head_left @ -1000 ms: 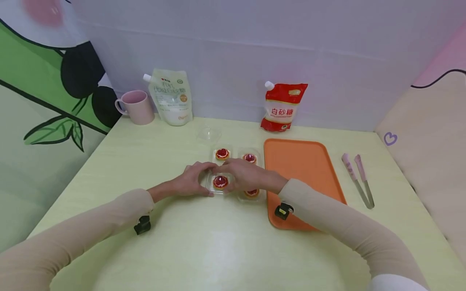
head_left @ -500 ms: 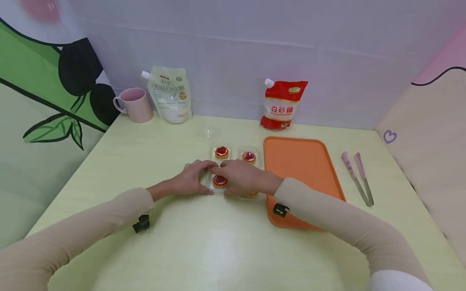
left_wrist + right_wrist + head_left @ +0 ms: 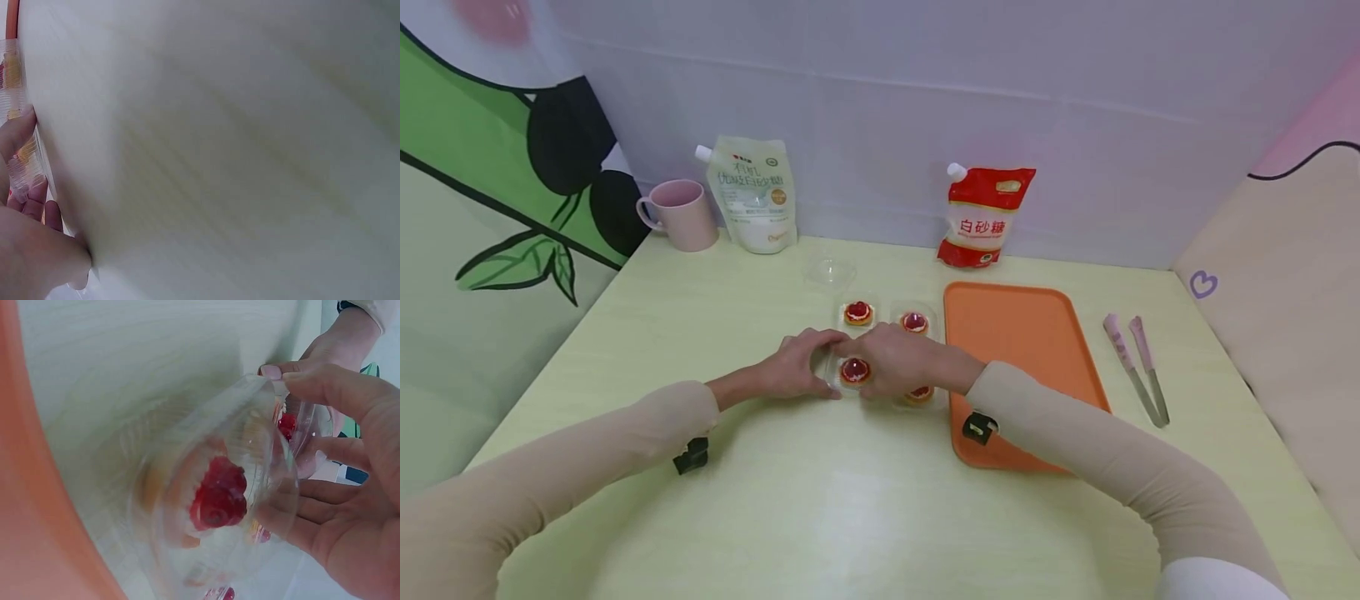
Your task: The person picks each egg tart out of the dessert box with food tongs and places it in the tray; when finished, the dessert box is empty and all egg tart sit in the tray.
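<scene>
Both hands meet around a clear plastic box (image 3: 848, 392) that holds a small tart (image 3: 854, 372) with a glossy red top. My left hand (image 3: 792, 367) grips its left side, thumb at the near edge and fingers at the far edge. From the right, my right hand (image 3: 898, 360) holds the same box, its forefinger close to the left fingertips. In the right wrist view, another boxed tart (image 3: 219, 494) stands between that hand and the tray. Two more boxed tarts, the far left one (image 3: 858, 313) and the far right one (image 3: 914, 322), sit behind the hands.
A loose clear lid (image 3: 831, 272) lies farther back. An orange tray (image 3: 1015, 333) is on the right, with two pink-handled utensils (image 3: 1138, 367) beyond it. Along the back wall stand a pink mug (image 3: 685, 217), a pale green pouch (image 3: 752, 200) and a red sugar pouch (image 3: 983, 218).
Both hands stay around the same box. The right hand shifts slightly, first covering more of the near right tart, then showing it again. The other objects keep their places.
</scene>
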### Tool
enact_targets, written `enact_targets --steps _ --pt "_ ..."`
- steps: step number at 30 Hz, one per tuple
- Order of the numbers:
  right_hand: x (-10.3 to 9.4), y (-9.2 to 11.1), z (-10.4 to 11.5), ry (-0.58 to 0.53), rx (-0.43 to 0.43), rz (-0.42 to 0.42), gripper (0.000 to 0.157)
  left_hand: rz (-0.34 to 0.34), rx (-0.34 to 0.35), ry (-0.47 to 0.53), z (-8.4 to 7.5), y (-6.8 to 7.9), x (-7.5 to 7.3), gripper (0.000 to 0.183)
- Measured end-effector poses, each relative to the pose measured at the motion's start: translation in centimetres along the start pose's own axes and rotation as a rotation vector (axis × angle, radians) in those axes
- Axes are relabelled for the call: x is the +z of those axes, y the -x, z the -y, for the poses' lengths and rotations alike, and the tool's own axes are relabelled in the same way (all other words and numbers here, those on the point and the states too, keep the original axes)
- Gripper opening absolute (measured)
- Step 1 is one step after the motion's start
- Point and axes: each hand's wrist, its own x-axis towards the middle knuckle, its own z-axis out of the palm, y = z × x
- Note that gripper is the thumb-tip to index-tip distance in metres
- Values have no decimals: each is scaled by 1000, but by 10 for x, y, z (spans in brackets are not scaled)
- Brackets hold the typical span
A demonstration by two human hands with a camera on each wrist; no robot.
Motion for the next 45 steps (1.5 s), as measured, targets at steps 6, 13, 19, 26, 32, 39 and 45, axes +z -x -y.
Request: enact_targets --steps 6,13,19,26,32,39,45 --pt "0 -1 -3 -26 -15 -9 62 9 -32 -8 -1 -1 0 82" --pt "1 0 -9 -89 8 1 67 8 -32 -16 1 -3 0 82" --pt "1 1 -11 -175 32 8 72 7 -7 -10 0 -2 1 70" --pt "-2 1 -14 -234 44 4 77 2 -1 2 -1 -2 -1 69" --pt "-9 3 -14 -245 37 9 74 -8 21 13 1 -2 -2 68" --pt "-18 12 -14 -224 56 3 69 -8 32 7 0 -3 -3 77" --pt "-27 19 -18 -220 109 0 72 22 -6 2 1 -4 -3 77"
